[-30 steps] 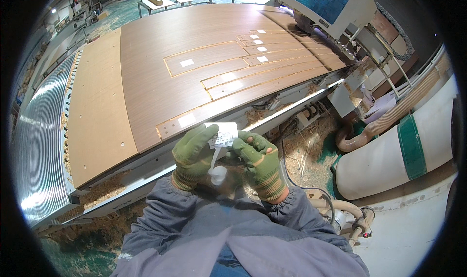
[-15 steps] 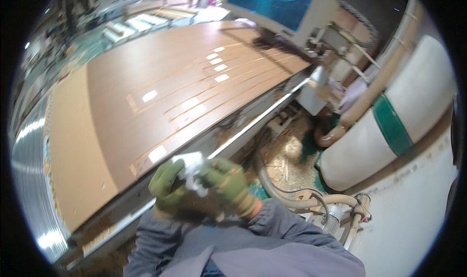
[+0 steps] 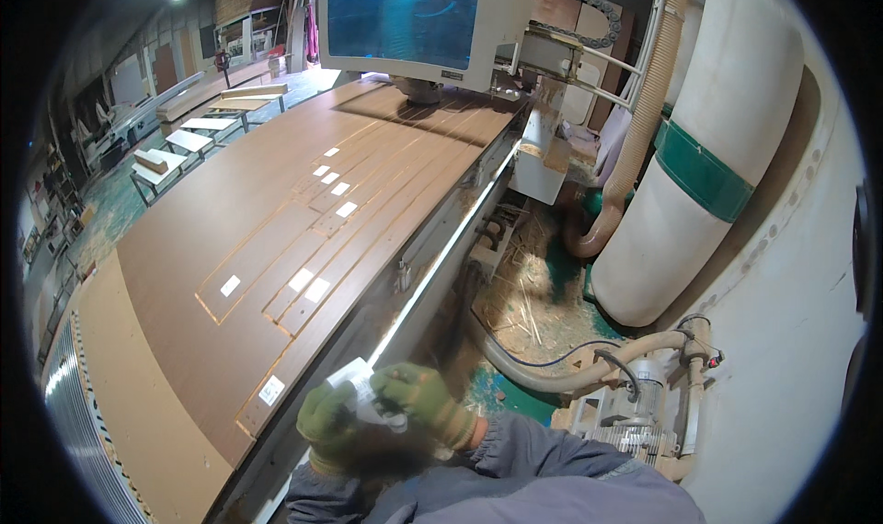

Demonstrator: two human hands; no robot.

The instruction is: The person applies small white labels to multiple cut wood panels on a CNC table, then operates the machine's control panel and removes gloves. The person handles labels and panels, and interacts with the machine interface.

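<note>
While both hands meet at lower centre of frame, I've got the white label between them, tilted, in front of the long metal rail. Green-gloved left grip is closed on its left side, right grip pinched on its right side. White strip shows just under the right fingers; blurred, can't tell if it's joined to the label. Grey right sleeve comes in from the lower edge.

Next out, from centre to left of frame: brown board with pale grooves cut in it and flat white stickers on top, nearest sticker just up-left of the left grip. Tan sheet runs beside the board at lower left, ribbed metal surface beyond that at the rim.

Machine head with a blue window sits over the board's far end, top of frame. Right side: beige hose, white bag with green band, motor at lower right, wood chips on the floor between bag and rail.
</note>
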